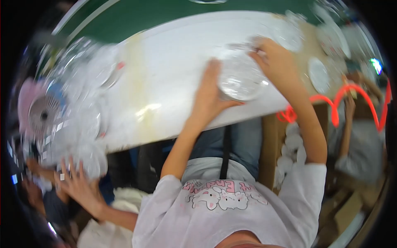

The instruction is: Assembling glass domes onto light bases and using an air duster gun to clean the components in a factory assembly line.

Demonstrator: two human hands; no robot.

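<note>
A clear round plastic container [241, 78] lies on the white table [173, 74] near its front edge. My left hand [210, 93] presses against its left side with the fingers stretched along it. From the far right side, my right hand [273, 58] grips its rim. The picture is blurred by motion, so I cannot make out what is inside the container.
A heap of clear plastic containers [82, 95] covers the table's left end, beside a small round fan [42, 114]. Another person's hand [80, 186] reaches in at lower left. White round lids [319, 74], a red coiled cable [343, 97] and a cardboard box of white pieces [290, 149] are at right.
</note>
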